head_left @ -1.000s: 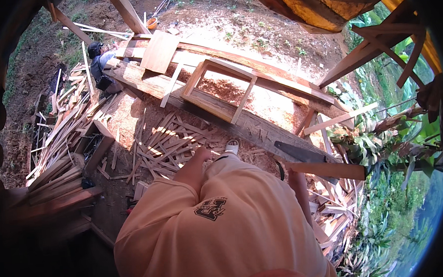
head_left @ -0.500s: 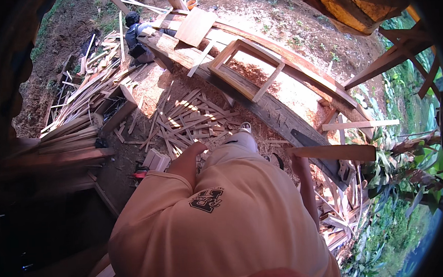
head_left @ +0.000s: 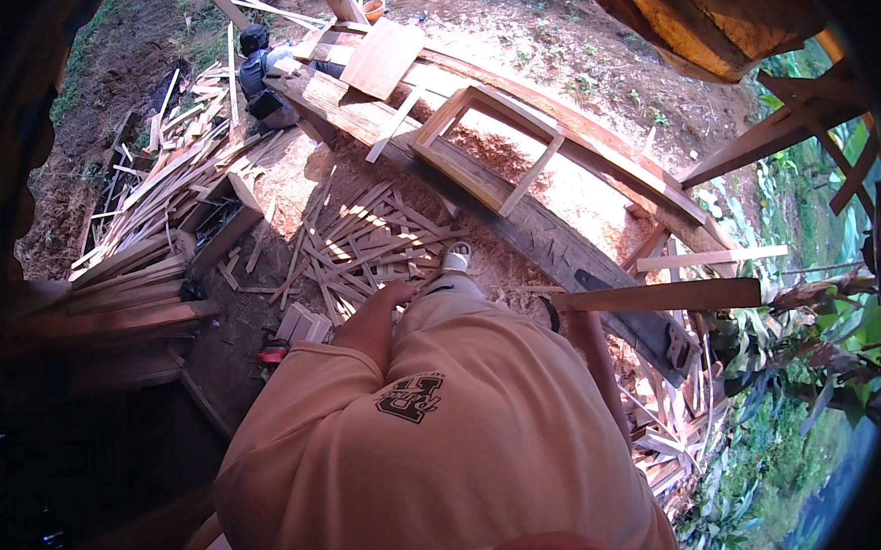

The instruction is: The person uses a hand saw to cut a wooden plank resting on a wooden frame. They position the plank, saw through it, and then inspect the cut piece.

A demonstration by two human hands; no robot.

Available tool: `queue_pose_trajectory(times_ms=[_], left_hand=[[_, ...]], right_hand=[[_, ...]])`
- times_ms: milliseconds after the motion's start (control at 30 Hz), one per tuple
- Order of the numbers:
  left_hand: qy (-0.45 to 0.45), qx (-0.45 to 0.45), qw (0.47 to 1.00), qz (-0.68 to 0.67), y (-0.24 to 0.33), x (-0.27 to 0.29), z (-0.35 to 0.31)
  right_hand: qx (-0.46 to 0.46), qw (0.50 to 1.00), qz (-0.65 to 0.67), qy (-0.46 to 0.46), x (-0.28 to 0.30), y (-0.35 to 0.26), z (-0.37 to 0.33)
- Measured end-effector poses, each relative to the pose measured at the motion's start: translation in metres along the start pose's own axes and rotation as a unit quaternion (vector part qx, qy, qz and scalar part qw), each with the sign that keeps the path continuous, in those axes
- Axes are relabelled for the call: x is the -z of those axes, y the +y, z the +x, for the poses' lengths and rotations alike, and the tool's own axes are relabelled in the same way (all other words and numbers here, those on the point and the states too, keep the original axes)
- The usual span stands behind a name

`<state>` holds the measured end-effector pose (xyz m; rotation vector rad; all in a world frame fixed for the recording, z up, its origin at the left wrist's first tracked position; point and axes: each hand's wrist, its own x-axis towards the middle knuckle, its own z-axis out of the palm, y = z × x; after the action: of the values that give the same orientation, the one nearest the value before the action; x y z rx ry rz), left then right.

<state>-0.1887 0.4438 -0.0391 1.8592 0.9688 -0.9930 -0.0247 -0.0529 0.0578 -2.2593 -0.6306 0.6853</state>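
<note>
My right hand [head_left: 574, 317] grips one end of a wooden board [head_left: 676, 298], which sticks out to the right above the workbench [head_left: 550, 231]. My left hand [head_left: 398, 292] hangs by my left thigh; its fingers are too small and hidden to make out. Beneath the board, a handsaw [head_left: 680, 345] lies on the bench's right end, its blade partly covered. Farther up the bench rests a rectangular wooden frame [head_left: 533, 176].
A flat wooden panel [head_left: 383, 61] lies at the bench's far end, beside a crouching person [head_left: 263, 80]. Loose strips [head_left: 359, 241] litter the sawdust-strewn ground ahead of me. More strips are heaped at left [head_left: 172, 180]. A long plank [head_left: 592, 133] runs behind the bench.
The board in my right hand has swung slightly, its near end shifting left. My visible foot has moved a little left, and the whole view has shifted slightly.
</note>
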Motion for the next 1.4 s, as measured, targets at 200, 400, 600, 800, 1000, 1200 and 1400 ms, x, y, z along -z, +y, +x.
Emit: queue_pose_trajectory(times_ms=[200,400,600,800,1000,1200,1400], left_hand=[[-0.033,-0.064,0.997,0.025,0.041,0.022,0.032],[-0.021,-0.172,0.979,0.105,0.031,0.07,0.084],[-0.006,-0.342,0.903,0.262,0.023,0.114,0.133],[0.01,-0.068,0.997,-0.02,0.054,0.124,0.131],[0.064,-0.19,0.98,-0.011,-0.008,0.132,0.158],[0.017,-0.141,0.99,0.022,0.021,0.15,0.117],[0.036,-0.091,0.995,0.028,-0.027,0.14,0.132]], right_hand=[[-0.035,0.997,0.065,0.004,0.019,-0.035,0.035],[-0.028,0.97,0.243,0.013,0.013,-0.098,0.12],[-0.005,0.974,0.226,0.0,-0.006,-0.15,0.211],[0.06,0.993,0.092,0.05,-0.037,-0.17,0.277],[0.036,0.999,0.022,0.034,-0.061,-0.236,0.344],[0.101,0.989,-0.053,0.092,-0.079,-0.249,0.381],[0.098,0.992,-0.036,0.064,-0.09,-0.275,0.406]])
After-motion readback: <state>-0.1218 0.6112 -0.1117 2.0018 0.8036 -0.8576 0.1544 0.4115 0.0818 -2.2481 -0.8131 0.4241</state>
